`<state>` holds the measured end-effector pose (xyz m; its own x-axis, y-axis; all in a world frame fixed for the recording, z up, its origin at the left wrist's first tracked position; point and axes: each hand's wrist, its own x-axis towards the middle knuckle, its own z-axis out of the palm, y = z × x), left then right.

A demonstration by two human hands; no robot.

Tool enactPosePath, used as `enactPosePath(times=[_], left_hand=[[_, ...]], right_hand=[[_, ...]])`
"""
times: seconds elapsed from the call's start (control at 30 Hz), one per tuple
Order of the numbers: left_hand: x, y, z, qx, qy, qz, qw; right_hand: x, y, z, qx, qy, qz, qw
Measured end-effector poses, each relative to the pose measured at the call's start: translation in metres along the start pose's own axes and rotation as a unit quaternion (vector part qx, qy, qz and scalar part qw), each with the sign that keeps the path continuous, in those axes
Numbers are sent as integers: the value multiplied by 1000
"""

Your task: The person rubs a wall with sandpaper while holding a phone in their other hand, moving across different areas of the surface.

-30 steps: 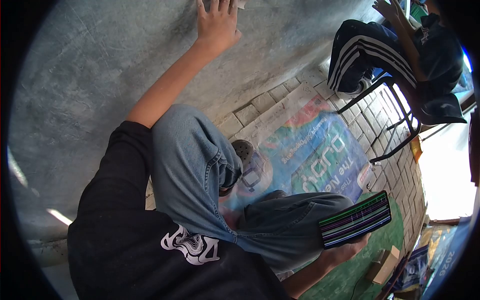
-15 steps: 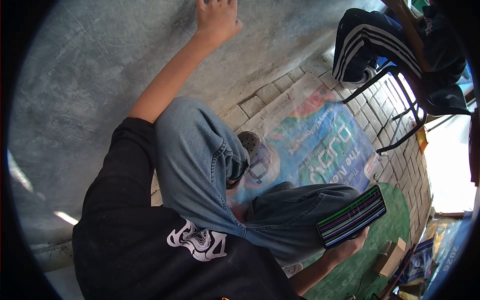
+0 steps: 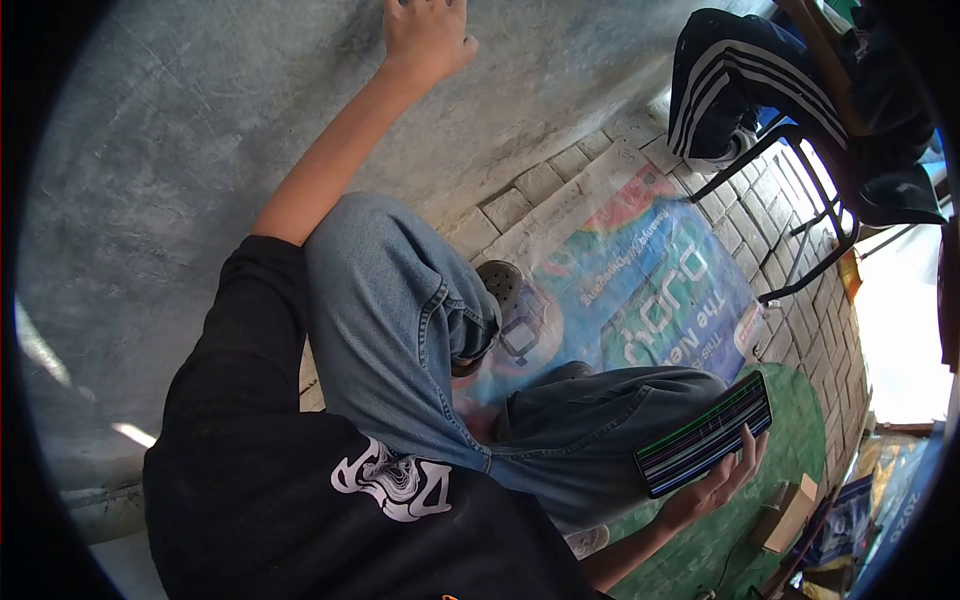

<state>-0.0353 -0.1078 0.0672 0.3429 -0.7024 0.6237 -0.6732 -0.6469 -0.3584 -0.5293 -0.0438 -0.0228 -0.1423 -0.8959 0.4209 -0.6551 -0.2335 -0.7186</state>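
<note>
the grey wall [image 3: 200, 150] fills the left of the view, and the left hand [image 3: 425, 35] lies flat against it at the top edge. it sits a little higher than a second ago, its fingertips now cut off by the frame, so how far they spread cannot be told. below it are bent knees in blue jeans [image 3: 400, 330] over a printed banner [image 3: 650, 270] on the brick floor. further right, the phone [image 3: 705, 435], its screen streaked with coloured lines, rests by the right knee in much the same place as before. what has changed is the right hand [image 3: 715, 485] under it: earlier it was closed snugly beneath the phone, now the fingers [image 3: 752, 448] are loosened and fanned out past the lower edge. the phone lies across the palm and fingertips, touching them, held from below – a lighter hold, by the look of it. behind it are a green mat [image 3: 790, 440] and a seated person's striped trouser leg [image 3: 740, 80].
</note>
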Motion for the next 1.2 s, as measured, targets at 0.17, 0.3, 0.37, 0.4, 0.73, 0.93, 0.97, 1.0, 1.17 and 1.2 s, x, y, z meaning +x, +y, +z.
enactPosePath(times=[0.17,0.3,0.37,0.4,0.73,0.93,0.97,1.0,1.17,1.2], left_hand=[[0,0,-3,-2,-16,-4,1000],[1,1,-4,19,-33,-7,999],[1,0,-6,11,-49,-2,999],[1,0,-8,11,-49,-1,999],[1,2,-16,43,-93,-5,995],[2,2,-14,58,-94,-7,994],[2,2,-14,64,-85,-8,994],[2,1,-13,64,-85,-8,994],[2,1,-13,56,-81,-2,995],[1,1,-13,56,-81,-2,995]], right_hand=[[2,-2,0,-73,-7,-37,997],[2,-3,0,-68,-10,-34,997],[2,-4,0,-66,-12,-29,997],[2,-3,0,-66,-12,-28,997],[1,-3,1,-53,-7,-29,998],[1,-1,-1,-19,4,-4,1000],[1,-1,-1,-27,4,0,1000],[1,-1,0,-27,4,0,1000],[0,3,3,129,21,25,991],[0,3,3,129,21,25,991]])
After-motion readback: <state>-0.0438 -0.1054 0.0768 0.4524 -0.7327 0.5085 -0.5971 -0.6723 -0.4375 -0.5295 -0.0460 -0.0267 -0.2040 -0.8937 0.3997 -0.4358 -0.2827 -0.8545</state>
